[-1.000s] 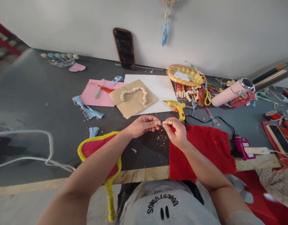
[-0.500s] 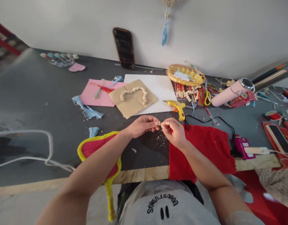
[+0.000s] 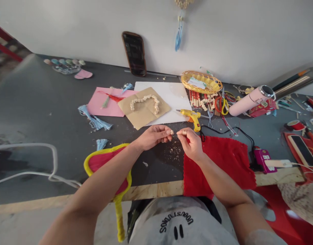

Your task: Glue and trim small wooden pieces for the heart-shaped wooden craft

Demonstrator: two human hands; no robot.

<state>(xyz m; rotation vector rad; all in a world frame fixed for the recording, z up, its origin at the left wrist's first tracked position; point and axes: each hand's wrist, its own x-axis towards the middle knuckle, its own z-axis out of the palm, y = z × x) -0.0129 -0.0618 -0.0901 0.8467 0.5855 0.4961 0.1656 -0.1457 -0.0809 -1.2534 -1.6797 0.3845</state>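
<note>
A small pale piece [image 3: 172, 132] is being held right now at the fingertips of the left hand [image 3: 156, 137], gripped between thumb and forefinger, with its knobbly end left exposed towards the other side. Just across a narrow gap, a slim pale item [image 3: 184, 133] is pinched in the closed fingers of the right hand [image 3: 191, 143]; its exact nature cannot be made out at this size. Both are held up over the near part of the grey table [image 3: 156, 170], and below them pale crumbs [image 3: 175, 152] are seen scattered, with a red cloth [image 3: 223, 163] spread under the right forearm. Beyond the hands, a bent row of similar pale pieces [image 3: 145, 98] is laid on brown paper [image 3: 139, 117], and that paper is rested partly on a white sheet [image 3: 171, 117]; a yellow glue gun [image 3: 193, 116] is placed at the sheet's near right corner. As for handling, the small piece would be judged very light, stiff and dry, not slippery but easily dropped, and its little lobes could probably be chipped or snapped off if squeezed hard. It is best gripped lightly by its sides, near the middle, so that the end can be kept in sight. The slim item seems rigid too, and would be steadied best close behind its tip.
</note>
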